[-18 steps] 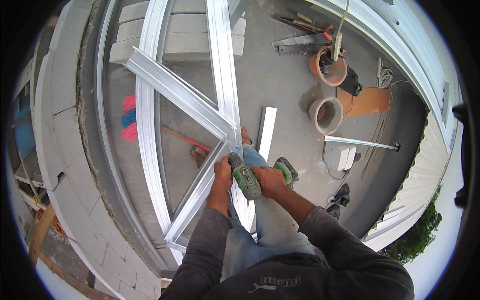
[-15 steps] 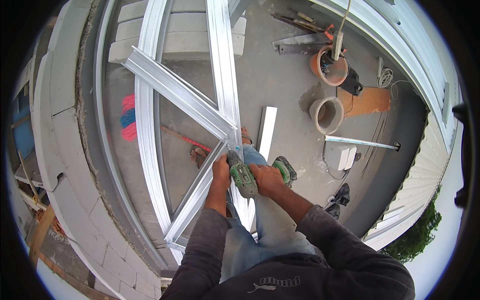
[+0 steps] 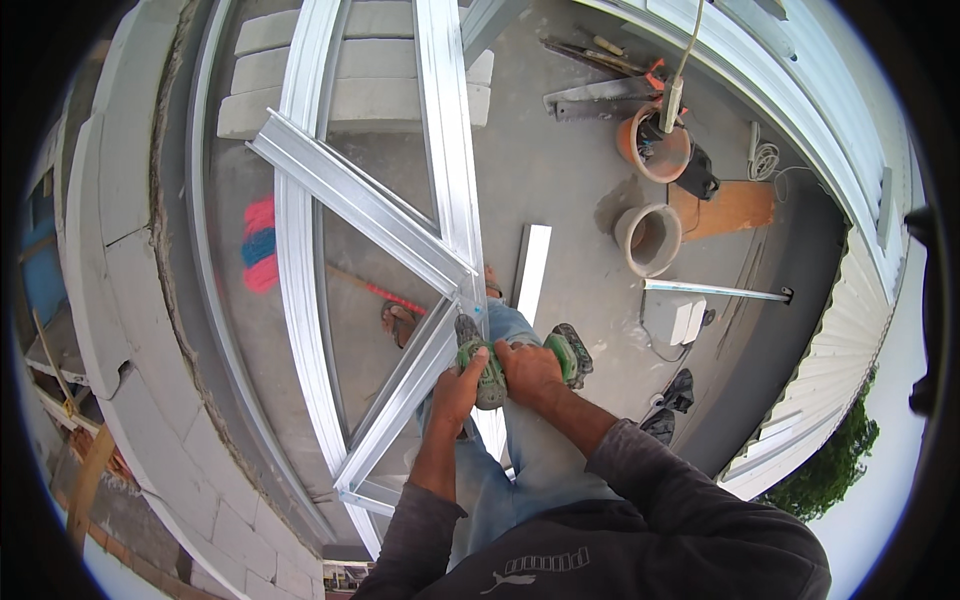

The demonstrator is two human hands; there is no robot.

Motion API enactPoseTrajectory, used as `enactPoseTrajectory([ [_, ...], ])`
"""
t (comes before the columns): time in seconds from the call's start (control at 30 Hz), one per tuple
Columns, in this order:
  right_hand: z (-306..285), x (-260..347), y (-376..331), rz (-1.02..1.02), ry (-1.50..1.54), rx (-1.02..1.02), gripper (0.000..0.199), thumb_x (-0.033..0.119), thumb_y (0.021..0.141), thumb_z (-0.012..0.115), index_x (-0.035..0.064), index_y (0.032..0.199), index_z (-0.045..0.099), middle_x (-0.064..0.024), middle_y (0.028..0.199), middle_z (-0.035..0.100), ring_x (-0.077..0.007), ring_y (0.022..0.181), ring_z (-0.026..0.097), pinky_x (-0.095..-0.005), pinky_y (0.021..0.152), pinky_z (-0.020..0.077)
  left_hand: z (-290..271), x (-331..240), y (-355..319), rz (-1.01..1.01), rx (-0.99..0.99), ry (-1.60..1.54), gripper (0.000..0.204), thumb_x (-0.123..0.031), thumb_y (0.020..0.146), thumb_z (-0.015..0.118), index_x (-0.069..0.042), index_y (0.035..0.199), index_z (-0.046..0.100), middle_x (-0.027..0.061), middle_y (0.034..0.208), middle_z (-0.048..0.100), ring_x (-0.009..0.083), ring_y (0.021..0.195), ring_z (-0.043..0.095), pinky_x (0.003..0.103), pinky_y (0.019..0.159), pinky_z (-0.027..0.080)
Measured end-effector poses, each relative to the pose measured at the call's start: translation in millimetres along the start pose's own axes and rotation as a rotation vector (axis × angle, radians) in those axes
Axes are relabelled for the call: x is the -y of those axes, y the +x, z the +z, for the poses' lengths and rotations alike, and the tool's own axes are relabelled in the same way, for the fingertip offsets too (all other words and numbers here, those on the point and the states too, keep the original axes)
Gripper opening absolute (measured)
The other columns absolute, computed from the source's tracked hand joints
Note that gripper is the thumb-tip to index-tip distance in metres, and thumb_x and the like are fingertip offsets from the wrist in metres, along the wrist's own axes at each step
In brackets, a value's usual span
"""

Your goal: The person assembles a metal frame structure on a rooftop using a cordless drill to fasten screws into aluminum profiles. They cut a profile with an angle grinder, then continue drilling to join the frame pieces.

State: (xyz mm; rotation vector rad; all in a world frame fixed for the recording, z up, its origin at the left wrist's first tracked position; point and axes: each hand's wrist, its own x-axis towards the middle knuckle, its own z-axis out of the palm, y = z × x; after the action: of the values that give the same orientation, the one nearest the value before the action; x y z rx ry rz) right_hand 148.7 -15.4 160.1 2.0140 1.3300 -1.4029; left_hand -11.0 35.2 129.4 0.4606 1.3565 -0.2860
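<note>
I got bright, diffuse daylight across my feed. The sky [image 3: 895,420] at the right was washed out to near white, and the metal channels [image 3: 447,130] threw back pale glare. Shadows on the grey floor [image 3: 570,170] were faint and soft-edged. The middle looked fairly sharp to me; the fisheye bent the block wall [image 3: 125,290] and corrugated sheet [image 3: 820,350] into curves toward blackened, blue-fringed edges, where detail went soft.

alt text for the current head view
A person's left hand and right hand hold a green power drill pointing at a silver metal frame, seen from above. Two buckets sit on the grey floor to the right.
</note>
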Motion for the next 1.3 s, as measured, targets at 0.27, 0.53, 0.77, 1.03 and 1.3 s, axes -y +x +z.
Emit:
enactPoseTrajectory([
  [0.27, -9, -1, 6, 0.017, 0.037, 0.089, 0.029, 0.020, 0.095, 0.061, 0.0081, 0.121, 0.058, -0.0180, 0.103, 0.076, -0.0342, 0.099, 0.075, -0.0471, 0.082, 0.0590, 1, -8, 13, -0.173, 0.031, -0.091, 0.068, -0.057, 0.093, 0.069, 0.008, 0.114, 0.073, 0.0114, 0.100, 0.073, 0.0199, 0.088, 0.069, 0.034, 0.083, 0.052],
  [0.53, -14, -2, 16, 0.036, 0.009, 0.128, 0.029, 0.020, 0.095, 0.062, 0.0079, 0.122, 0.060, -0.0176, 0.104, 0.076, -0.0356, 0.101, 0.075, -0.0471, 0.084, 0.0593, 3, 5, 41, -0.182, -0.014, -0.124, 0.065, -0.053, 0.091, 0.068, 0.009, 0.109, 0.073, 0.0125, 0.096, 0.073, 0.0223, 0.084, 0.069, 0.036, 0.081, 0.052],
  [0.77, -23, -2, 23, 0.056, 0.015, 0.182, 0.030, 0.023, 0.097, 0.060, 0.0091, 0.124, 0.062, -0.0171, 0.107, 0.075, -0.0350, 0.103, 0.075, -0.0470, 0.086, 0.0596, 5, 1, 46, -0.175, -0.015, -0.157, 0.064, -0.051, 0.091, 0.068, 0.010, 0.109, 0.073, 0.0122, 0.096, 0.073, 0.0228, 0.083, 0.070, 0.036, 0.080, 0.052],
  [1.03, -22, -3, 22, 0.019, -0.019, 0.171, 0.028, 0.021, 0.097, 0.060, 0.0094, 0.123, 0.062, -0.0166, 0.107, 0.076, -0.0345, 0.103, 0.075, -0.0463, 0.085, 0.0600, 6, 5, 44, -0.173, -0.039, -0.199, 0.061, -0.050, 0.091, 0.068, 0.009, 0.109, 0.073, 0.0112, 0.095, 0.073, 0.0220, 0.081, 0.071, 0.035, 0.079, 0.053],
  [1.3, -22, -4, 29, 0.011, -0.039, 0.143, 0.027, 0.020, 0.097, 0.061, 0.0094, 0.121, 0.064, -0.0160, 0.106, 0.076, -0.0343, 0.103, 0.075, -0.0456, 0.084, 0.0607, 5, -5, 46, -0.178, 0.001, -0.227, 0.061, -0.050, 0.092, 0.067, 0.006, 0.117, 0.071, 0.0104, 0.098, 0.072, 0.0221, 0.085, 0.071, 0.035, 0.082, 0.054],
])
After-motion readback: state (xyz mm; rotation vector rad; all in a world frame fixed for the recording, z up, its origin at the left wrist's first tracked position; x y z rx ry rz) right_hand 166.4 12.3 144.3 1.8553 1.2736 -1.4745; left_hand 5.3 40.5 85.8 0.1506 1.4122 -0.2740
